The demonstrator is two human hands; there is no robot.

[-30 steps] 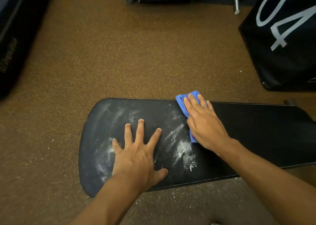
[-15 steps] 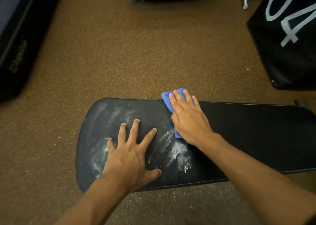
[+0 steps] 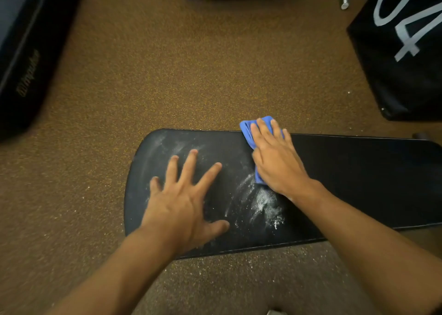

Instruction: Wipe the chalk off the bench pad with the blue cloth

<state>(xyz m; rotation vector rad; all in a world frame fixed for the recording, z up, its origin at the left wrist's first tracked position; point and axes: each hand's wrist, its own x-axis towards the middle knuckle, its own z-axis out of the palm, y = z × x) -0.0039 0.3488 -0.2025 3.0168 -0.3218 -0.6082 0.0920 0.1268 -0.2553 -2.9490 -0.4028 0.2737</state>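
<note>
And there it was, the black bench pad (image 3: pixel 346 183) stretched across the lower half of the head view, its rounded end pointing left over the brown speckled floor (image 3: pixel 191 70). The left hand (image 3: pixel 181 204) lay flat on that rounded end, fingers (image 3: pixel 189 166) straight and fanned wide, thumb out toward the near edge, holding nothing at all. Over to the right hand (image 3: pixel 275 161), and it was pressed down on the blue cloth (image 3: pixel 248 130), fingers straight and close together, laid flat over the fabric rather than curled around it. The cloth sat on the far edge of the pad, its bunched top poking out past the fingertips and a strip of blue peeping out below the thumb side of the palm. And the chalk (image 3: pixel 265 204), well, there was plenty of it: a thick white patch lay between the two wrists, just below the cloth, with loose crumbs near the front edge, and thinner smeared arcs curved across the rounded end around the left hand. The stretch of pad to the right of the cloth looked clean and dark. White specks dotted the floor beside the near edge. A black box with large pale digits (image 3: pixel 406 39) stood at the upper right, and a dark padded block (image 3: pixel 26 63) ran along the left
</note>
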